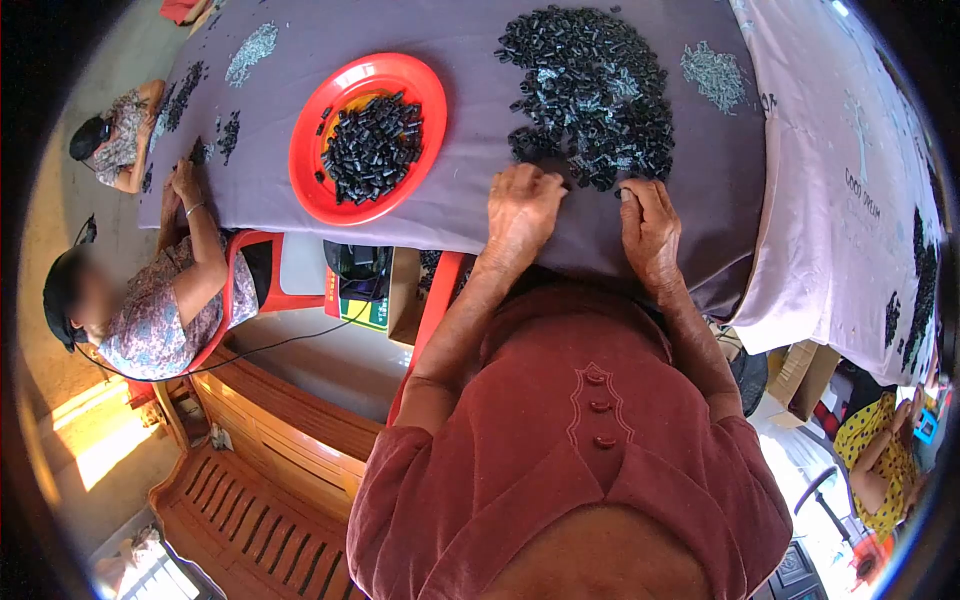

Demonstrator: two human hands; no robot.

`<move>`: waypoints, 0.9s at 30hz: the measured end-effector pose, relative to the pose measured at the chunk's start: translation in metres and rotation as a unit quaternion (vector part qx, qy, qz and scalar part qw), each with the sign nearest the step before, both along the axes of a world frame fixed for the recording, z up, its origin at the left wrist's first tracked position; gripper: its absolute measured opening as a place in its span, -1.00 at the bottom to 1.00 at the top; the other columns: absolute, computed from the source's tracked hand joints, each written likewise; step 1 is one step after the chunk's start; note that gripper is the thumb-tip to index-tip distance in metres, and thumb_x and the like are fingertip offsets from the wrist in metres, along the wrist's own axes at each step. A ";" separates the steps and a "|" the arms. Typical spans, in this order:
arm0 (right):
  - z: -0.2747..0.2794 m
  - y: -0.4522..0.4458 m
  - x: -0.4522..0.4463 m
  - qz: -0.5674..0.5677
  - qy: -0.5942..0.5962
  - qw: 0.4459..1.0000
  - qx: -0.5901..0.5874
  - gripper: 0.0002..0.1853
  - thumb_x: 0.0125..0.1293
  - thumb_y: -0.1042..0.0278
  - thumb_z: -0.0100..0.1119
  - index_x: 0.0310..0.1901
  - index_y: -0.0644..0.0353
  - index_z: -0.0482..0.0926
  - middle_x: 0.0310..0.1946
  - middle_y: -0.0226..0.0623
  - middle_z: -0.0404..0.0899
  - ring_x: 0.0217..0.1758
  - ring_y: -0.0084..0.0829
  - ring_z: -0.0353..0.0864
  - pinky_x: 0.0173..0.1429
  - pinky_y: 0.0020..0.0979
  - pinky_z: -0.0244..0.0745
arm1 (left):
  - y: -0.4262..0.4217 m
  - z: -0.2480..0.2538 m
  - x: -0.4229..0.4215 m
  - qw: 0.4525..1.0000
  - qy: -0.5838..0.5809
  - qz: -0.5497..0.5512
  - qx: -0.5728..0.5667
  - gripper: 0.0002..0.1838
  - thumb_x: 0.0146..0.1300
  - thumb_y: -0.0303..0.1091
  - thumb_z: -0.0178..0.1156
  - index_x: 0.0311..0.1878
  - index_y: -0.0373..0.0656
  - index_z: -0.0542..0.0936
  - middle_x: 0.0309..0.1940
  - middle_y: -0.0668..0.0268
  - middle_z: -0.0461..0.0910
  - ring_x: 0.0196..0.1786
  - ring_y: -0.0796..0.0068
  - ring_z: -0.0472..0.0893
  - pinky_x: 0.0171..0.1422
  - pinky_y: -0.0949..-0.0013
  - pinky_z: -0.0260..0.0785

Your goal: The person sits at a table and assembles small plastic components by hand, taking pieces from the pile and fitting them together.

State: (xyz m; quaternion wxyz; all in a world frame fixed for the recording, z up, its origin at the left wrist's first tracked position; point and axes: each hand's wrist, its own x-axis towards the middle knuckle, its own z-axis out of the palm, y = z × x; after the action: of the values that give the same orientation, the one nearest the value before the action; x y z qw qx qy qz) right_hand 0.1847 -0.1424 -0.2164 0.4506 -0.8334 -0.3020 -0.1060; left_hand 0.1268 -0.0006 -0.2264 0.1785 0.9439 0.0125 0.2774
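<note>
A large pile of small black plastic pieces (pixel 600 90) lies on the grey-purple tablecloth (pixel 470 60) in front of me, with some silvery bits mixed in. My left hand (pixel 522 212) is at the pile's near left edge, fingers curled and closed; whatever is between the fingertips is hidden. At the near right edge, my right hand (pixel 652 228) pinches with thumb and fingers, and a small black piece shows at its thumb tip. To the right of the pile sits a heap of small silvery metal parts (pixel 713 76).
A red plate (pixel 305 150) heaped with black pieces stands left of my hands. Farther left, a person (pixel 175 300) on a red chair handles pieces at the table. Another silvery heap (pixel 251 54) lies beyond. A white cloth (pixel 810 150) covers the table's right side.
</note>
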 end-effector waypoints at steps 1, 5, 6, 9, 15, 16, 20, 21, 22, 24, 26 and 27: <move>-0.001 0.000 0.001 -0.001 -0.001 1.000 0.000 -0.91 -0.01 0.55 -0.12 -0.42 0.27 0.37 -0.53 -0.20 0.37 -0.47 -0.26 0.38 -0.41 -0.43 0.29 | 0.005 -0.002 0.000 0.999 -0.022 0.025 -0.025 -0.89 -0.24 -0.40 0.09 -0.56 -0.15 0.41 -0.58 0.27 0.32 -0.44 0.31 0.34 -0.37 0.30 0.18; -0.002 -0.002 0.001 0.010 -0.016 1.000 0.006 -0.92 0.00 0.55 -0.12 -0.42 0.27 0.37 -0.52 -0.20 0.37 -0.48 -0.26 0.38 -0.41 -0.43 0.28 | 0.012 -0.001 -0.004 0.994 0.013 0.070 -0.080 -0.89 -0.23 -0.43 0.11 -0.53 -0.16 0.42 -0.54 0.23 0.37 -0.42 0.23 0.37 -0.33 0.29 0.20; -0.002 -0.001 0.002 0.014 -0.013 1.000 0.010 -0.92 0.00 0.55 -0.12 -0.42 0.27 0.37 -0.52 -0.20 0.37 -0.48 -0.26 0.38 -0.40 -0.43 0.28 | 0.012 -0.002 -0.003 0.994 0.030 0.073 -0.071 -0.88 -0.23 -0.45 0.11 -0.52 -0.17 0.44 -0.54 0.21 0.40 -0.43 0.20 0.38 -0.32 0.29 0.22; -0.001 -0.002 0.003 0.013 -0.001 1.000 -0.002 -0.92 -0.01 0.55 -0.11 -0.43 0.27 0.37 -0.53 -0.20 0.37 -0.48 -0.26 0.38 -0.40 -0.43 0.28 | 0.006 -0.004 0.001 0.994 0.028 0.073 -0.076 -0.90 -0.23 -0.46 0.10 -0.54 -0.17 0.43 -0.56 0.22 0.39 -0.44 0.21 0.38 -0.33 0.29 0.22; -0.001 -0.002 0.002 0.023 0.009 1.000 -0.004 -0.92 -0.04 0.56 -0.08 -0.43 0.27 0.37 -0.54 -0.20 0.36 -0.50 -0.25 0.37 -0.42 -0.43 0.28 | 0.009 -0.009 -0.003 0.993 -0.005 0.071 -0.092 -0.94 -0.20 -0.51 0.07 -0.57 -0.19 0.42 -0.55 0.22 0.40 -0.43 0.24 0.39 -0.34 0.31 0.23; -0.001 -0.002 0.002 0.022 0.009 1.000 -0.003 -0.92 -0.04 0.56 -0.08 -0.43 0.27 0.37 -0.54 -0.20 0.36 -0.50 -0.25 0.37 -0.42 -0.43 0.28 | 0.013 -0.012 -0.006 0.991 -0.027 0.088 -0.101 -0.95 -0.19 -0.52 0.07 -0.57 -0.20 0.42 -0.55 0.22 0.41 -0.43 0.25 0.40 -0.34 0.32 0.24; 0.000 -0.002 0.001 0.024 0.008 1.000 -0.001 -0.92 -0.04 0.56 -0.08 -0.44 0.27 0.37 -0.54 -0.21 0.36 -0.51 -0.25 0.37 -0.43 -0.43 0.28 | 0.029 -0.003 -0.006 0.976 -0.008 0.140 -0.165 -0.92 -0.18 -0.54 0.04 -0.52 -0.19 0.43 -0.56 0.23 0.40 -0.43 0.23 0.39 -0.36 0.28 0.23; 0.001 -0.002 0.001 0.024 0.003 1.000 -0.008 -0.92 -0.04 0.55 -0.08 -0.44 0.27 0.37 -0.54 -0.21 0.36 -0.51 -0.26 0.37 -0.43 -0.43 0.28 | 0.030 -0.001 -0.004 0.975 0.002 0.128 -0.180 -0.89 -0.20 -0.56 0.03 -0.50 -0.19 0.43 -0.55 0.23 0.40 -0.42 0.24 0.39 -0.34 0.29 0.22; 0.000 -0.001 0.002 0.025 0.002 1.000 -0.007 -0.92 -0.04 0.55 -0.08 -0.44 0.27 0.37 -0.54 -0.21 0.36 -0.51 -0.26 0.37 -0.43 -0.43 0.28 | 0.033 -0.001 -0.001 0.975 0.001 0.128 -0.179 -0.89 -0.20 -0.56 0.03 -0.50 -0.19 0.43 -0.55 0.23 0.40 -0.42 0.24 0.39 -0.34 0.29 0.22; -0.003 -0.002 0.003 0.019 -0.006 1.000 -0.012 -0.92 -0.05 0.48 -0.05 -0.44 0.19 0.36 -0.53 -0.26 0.37 -0.49 -0.23 0.39 -0.46 -0.38 0.30 | 0.037 -0.002 0.007 0.991 -0.018 0.086 -0.102 -0.88 -0.23 -0.56 0.04 -0.50 -0.18 0.43 -0.52 0.23 0.39 -0.40 0.24 0.38 -0.31 0.28 0.21; -0.006 -0.002 0.003 0.016 -0.005 1.000 -0.016 -0.92 -0.05 0.47 -0.05 -0.44 0.18 0.36 -0.52 -0.26 0.37 -0.49 -0.23 0.39 -0.46 -0.38 0.30 | 0.039 -0.001 0.011 0.993 0.003 0.072 -0.094 -0.87 -0.23 -0.57 0.04 -0.49 -0.19 0.43 -0.51 0.21 0.40 -0.37 0.22 0.37 -0.28 0.29 0.21; -0.006 -0.001 0.003 0.015 -0.003 1.000 -0.020 -0.92 -0.05 0.47 -0.05 -0.44 0.18 0.36 -0.52 -0.27 0.37 -0.49 -0.23 0.39 -0.46 -0.38 0.30 | 0.039 -0.001 0.013 0.994 0.024 0.060 -0.085 -0.85 -0.23 -0.58 0.04 -0.48 -0.21 0.43 -0.50 0.19 0.41 -0.34 0.19 0.37 -0.25 0.30 0.21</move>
State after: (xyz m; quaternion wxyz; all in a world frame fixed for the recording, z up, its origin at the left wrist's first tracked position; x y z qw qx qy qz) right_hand 0.1879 -0.1437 -0.2229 0.4345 -0.8372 -0.3181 -0.0957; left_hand 0.1397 0.0382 -0.2269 0.2411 0.9292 0.0972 0.2627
